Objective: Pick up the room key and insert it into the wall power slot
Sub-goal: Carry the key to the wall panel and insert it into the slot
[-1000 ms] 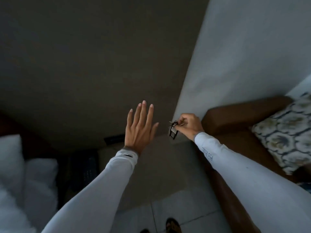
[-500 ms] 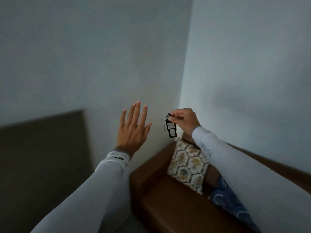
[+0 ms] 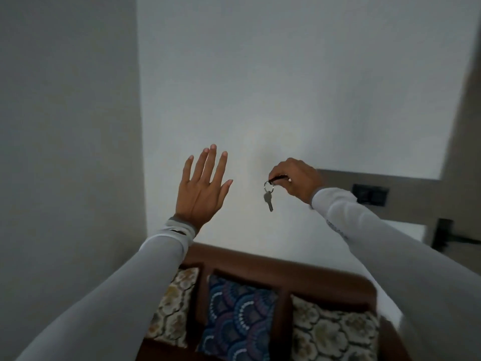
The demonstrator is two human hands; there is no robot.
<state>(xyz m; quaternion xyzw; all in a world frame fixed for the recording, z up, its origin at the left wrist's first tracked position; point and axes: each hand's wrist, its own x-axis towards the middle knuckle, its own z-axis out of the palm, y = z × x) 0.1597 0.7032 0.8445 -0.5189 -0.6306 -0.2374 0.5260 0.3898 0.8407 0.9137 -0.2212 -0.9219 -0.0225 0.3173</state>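
My right hand (image 3: pixel 294 179) is raised in front of the white wall and pinches the black tag of the room key. The silver key (image 3: pixel 268 199) dangles from its ring just below my fingers. My left hand (image 3: pixel 201 188) is held up flat to the left of it, fingers spread, holding nothing. A dark wall panel (image 3: pixel 369 194) with switches or a slot sits on the grey board to the right, beyond my right forearm; its detail is too dim to read.
A brown wooden sofa back (image 3: pixel 260 264) runs below my arms, with a blue patterned cushion (image 3: pixel 234 319) between two cream floral ones (image 3: pixel 333 337). A wall corner (image 3: pixel 140 126) stands at left. A dark device with a cable (image 3: pixel 445 231) sits at far right.
The view has swung right along the sofa, bringing the grey board and dark wall panel into sight. The key now hangs below my right hand, with the black tag inside my fingers.
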